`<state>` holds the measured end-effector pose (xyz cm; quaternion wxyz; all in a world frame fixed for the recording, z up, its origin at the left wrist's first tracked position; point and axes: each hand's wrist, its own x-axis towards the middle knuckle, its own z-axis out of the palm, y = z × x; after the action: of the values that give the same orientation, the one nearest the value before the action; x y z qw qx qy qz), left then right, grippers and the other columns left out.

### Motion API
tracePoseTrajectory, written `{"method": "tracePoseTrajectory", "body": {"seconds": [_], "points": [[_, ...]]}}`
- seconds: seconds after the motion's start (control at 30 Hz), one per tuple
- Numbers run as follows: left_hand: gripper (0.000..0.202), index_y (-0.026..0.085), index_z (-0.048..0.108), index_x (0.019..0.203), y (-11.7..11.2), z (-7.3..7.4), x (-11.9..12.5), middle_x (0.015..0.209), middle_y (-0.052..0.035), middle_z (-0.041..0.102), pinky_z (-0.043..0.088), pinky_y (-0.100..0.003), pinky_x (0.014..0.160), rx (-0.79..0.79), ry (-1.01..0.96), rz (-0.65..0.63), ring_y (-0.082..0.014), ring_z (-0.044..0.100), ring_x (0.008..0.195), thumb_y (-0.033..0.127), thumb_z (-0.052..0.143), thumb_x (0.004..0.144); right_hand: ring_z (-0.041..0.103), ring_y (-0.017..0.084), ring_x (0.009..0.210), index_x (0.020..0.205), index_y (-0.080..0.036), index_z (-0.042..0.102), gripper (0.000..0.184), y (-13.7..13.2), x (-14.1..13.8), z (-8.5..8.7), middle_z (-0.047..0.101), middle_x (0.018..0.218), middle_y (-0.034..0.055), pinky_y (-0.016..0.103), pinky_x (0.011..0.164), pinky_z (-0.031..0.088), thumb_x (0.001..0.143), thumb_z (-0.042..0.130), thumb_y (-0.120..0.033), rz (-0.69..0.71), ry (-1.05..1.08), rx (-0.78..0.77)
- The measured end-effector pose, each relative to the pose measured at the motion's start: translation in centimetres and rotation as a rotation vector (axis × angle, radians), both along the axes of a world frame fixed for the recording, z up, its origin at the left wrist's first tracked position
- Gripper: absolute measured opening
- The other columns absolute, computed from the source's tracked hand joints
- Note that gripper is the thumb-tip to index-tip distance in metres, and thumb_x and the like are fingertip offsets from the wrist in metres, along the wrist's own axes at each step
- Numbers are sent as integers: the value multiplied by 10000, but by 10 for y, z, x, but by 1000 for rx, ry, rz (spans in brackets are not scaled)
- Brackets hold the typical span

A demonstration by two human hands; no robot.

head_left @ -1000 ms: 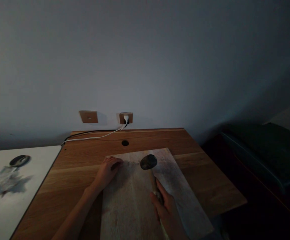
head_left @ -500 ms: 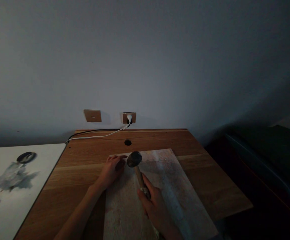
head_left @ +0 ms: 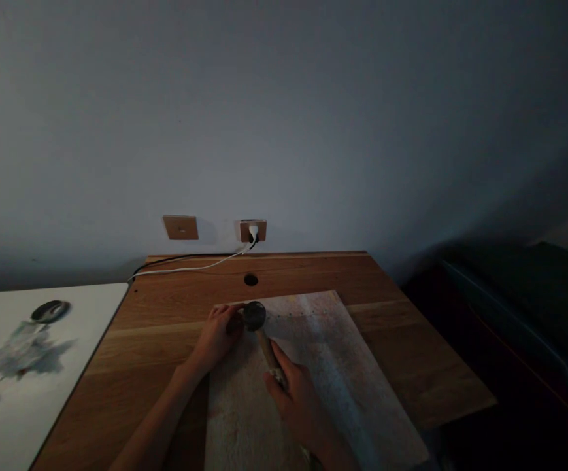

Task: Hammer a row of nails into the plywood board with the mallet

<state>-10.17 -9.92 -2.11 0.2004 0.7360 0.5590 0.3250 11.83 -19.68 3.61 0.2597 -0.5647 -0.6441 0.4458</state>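
My right hand (head_left: 299,399) is wrapped round the wooden handle of a mallet (head_left: 254,316), whose dark round head is over the far left part of a pale, stained board (head_left: 313,366). Close beside that head, my left hand (head_left: 221,332) rests at the board's far left corner with its fingers bent together. The mallet head partly covers those fingertips, so whatever they pinch is hidden. Several small dark points, perhaps nails, run in a row (head_left: 290,314) along the board's far edge.
Under the board is a wooden tabletop (head_left: 131,366) with a round hole (head_left: 251,280). Cables (head_left: 200,267) run along its back to a wall socket (head_left: 253,231). On the left stands a white table (head_left: 92,314) bearing a dark round dish (head_left: 50,311) and a grey crumpled thing (head_left: 26,353).
The mallet head has shifted left and slightly down, nearer my left fingers. My right hand has moved a little left with it. My left hand stays at the board's corner.
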Motion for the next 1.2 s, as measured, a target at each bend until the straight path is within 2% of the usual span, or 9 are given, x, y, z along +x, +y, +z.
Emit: {"method": "tracePoseTrajectory", "body": {"seconds": [0.2,0.37,0.57,0.77,0.9,1.0,1.07,1.2], "points": [[540,202,695,1291,1,-2,-1,1169,-92,758,514,-437,1031,7,11,-12,-296,645,1151,25,618,787,624,198,718,1570,-68,507,632,-1,0,0,685,835,66,301,685,461,970,495,-265,-20,-25,-2],[529,188,721,1266,2,-6,-2,1163,-108,751,524,-460,1020,14,31,-1,-316,645,1126,48,642,762,658,215,790,1575,-32,484,653,-2,-2,3,728,947,120,315,739,487,960,497,-251,-7,-18,-1],[516,183,717,1288,0,-7,-3,1130,-110,746,531,-445,990,24,17,-16,-310,639,1109,66,639,792,639,196,689,1577,-63,493,633,-2,-3,6,693,822,69,292,648,458,972,493,-247,-6,-37,-31],[460,165,744,1211,0,-6,-2,1110,-124,746,527,-454,989,23,26,-18,-307,648,1073,41,637,781,704,239,879,1583,-38,475,656,1,-2,7,753,1044,162,331,801,516,958,497,-236,-6,-85,-13],[474,177,743,1221,0,-4,-1,1114,-118,750,528,-454,1001,25,31,-20,-310,652,1092,48,634,778,709,240,832,1588,-52,471,646,0,-1,3,773,990,147,333,763,523,971,484,-245,4,-75,-9],[461,182,750,1207,0,-3,-1,1097,-117,751,535,-445,996,18,40,-10,-312,656,1094,60,633,778,713,243,891,1579,-65,489,644,0,-1,0,777,1061,156,336,801,525,963,500,-252,-9,-71,8],[459,183,750,1210,0,-3,-1,1099,-117,749,539,-435,988,8,43,-5,-312,657,1097,69,634,781,710,239,907,1581,-81,493,646,0,-1,1,774,1084,151,331,815,521,960,508,-259,-15,-74,10],[448,179,749,1191,0,-4,-1,1086,-116,744,535,-428,981,6,34,-8,-306,653,1081,63,629,776,692,216,835,1575,-90,505,643,-2,-1,9,766,1004,114,312,781,514,957,511,-269,-19,-64,-11]]}}
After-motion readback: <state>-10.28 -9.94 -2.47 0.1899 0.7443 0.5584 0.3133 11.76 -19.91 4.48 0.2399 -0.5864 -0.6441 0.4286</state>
